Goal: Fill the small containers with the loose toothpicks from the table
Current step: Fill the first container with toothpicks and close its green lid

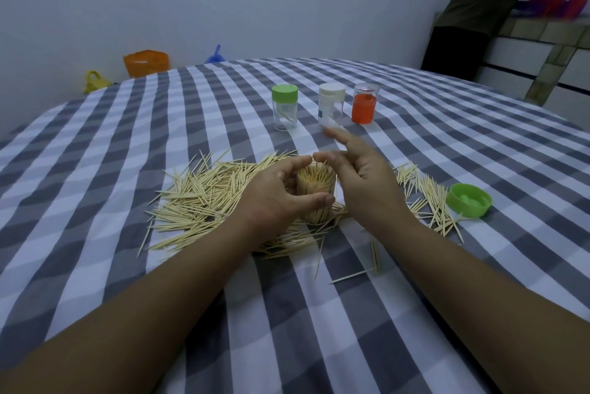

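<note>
A clear open container (316, 199), packed upright with toothpicks, is seen standing at the middle of a table covered by a grey-and-white checked cloth (159, 125). It is gripped by the left hand (271, 195), whose thumb is curled across its near wall and whose fingers are wrapped round its far side. The right hand (360, 176) is held just beside the container at its 3 o'clock side, with the fingers relaxed and spread, the index finger extended toward 12 o'clock and blurred; nothing is seen held in it, and whether its thumb touches the rim cannot be told. Loose toothpicks (204, 199) are heaped around the container, mostly from 8 to 11 o'clock, with a smaller scatter (431, 202) at 3 o'clock and a few strays toward 6 o'clock. A green lid (468, 200) is found lying upturned at 3 o'clock, at the edge of that scatter. Well apart, toward 12 o'clock, three more containers are lined up: a clear one with a green cap (284, 107) holding a few toothpicks, a white-capped one (331, 106), and an orange-filled one (365, 103). An orange bag (146, 63) is seen beyond the table at 11 o'clock, and a standing person (479, 10) at 1 o'clock.
</note>
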The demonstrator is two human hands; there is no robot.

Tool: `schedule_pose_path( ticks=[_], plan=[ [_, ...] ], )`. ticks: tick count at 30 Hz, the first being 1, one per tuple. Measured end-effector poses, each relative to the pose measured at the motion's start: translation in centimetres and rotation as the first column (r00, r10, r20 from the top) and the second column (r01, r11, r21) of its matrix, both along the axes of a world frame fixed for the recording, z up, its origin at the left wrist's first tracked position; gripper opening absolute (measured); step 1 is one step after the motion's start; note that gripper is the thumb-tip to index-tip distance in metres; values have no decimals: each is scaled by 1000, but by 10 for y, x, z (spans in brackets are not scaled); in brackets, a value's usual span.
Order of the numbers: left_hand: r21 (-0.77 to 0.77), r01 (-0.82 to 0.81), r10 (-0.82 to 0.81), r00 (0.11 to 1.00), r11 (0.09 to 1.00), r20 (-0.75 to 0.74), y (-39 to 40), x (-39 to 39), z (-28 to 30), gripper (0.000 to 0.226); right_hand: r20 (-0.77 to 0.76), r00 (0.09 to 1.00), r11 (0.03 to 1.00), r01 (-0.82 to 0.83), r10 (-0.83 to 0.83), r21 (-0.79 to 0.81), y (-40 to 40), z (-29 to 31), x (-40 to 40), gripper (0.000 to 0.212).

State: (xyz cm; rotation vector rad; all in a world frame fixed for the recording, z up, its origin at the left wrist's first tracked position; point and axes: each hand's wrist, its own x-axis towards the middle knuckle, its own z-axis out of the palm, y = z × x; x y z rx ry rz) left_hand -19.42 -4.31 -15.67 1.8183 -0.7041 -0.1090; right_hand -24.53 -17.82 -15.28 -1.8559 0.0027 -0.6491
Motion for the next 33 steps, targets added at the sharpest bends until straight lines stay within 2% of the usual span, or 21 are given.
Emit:
schedule_pose_path(
  ticks=[2, 4, 7, 9, 15, 22, 26, 29, 33],
  plan=[
    [-4, -1, 1, 1000, 1000, 7, -1, -1, 1, 71, -1, 1000, 1000, -5, 5, -2, 0, -1, -1, 25],
    [-7, 12, -12, 1000, 1000, 7, -1, -3, 2, 60, -9, 1000, 999, 7, -7, -40, 2, -2, -1, 22],
    [-54, 54, -55, 998, 997, -21, -1, -4, 2, 47, 22, 995, 970, 98, -96, -220, 4, -5, 1, 15],
    [-66, 48, -49, 999, 997, -9, -1, -3, 1, 51, 32, 989, 950, 148, -144, -274, 4, -5, 3, 13],
    [-46, 12, -11, 1000, 999, 15, -1, 0, -3, 70, 41, 978, 951, 211, -207, -227, 0, -5, 5, 17],
    [-48, -15, 17, 999, 999, 29, -1, 4, -4, 63, -120, 993, 950, -23, -16, -310, -8, -4, 2, 28],
    [-28, -33, 34, 999, 999, 32, 0, 8, -8, 70, -104, 994, 974, 3, -27, -225, -11, 1, 0, 20],
    [-34, -30, 31, 999, 999, 17, 0, 9, -8, 71, -123, 992, 996, 11, -22, -90, -9, 2, -1, 10],
    [-42, 5, -4, 1000, 999, 27, -2, 7, -9, 75, -153, 982, 994, 113, -111, 0, -10, 3, 1, 5]
  ],
)
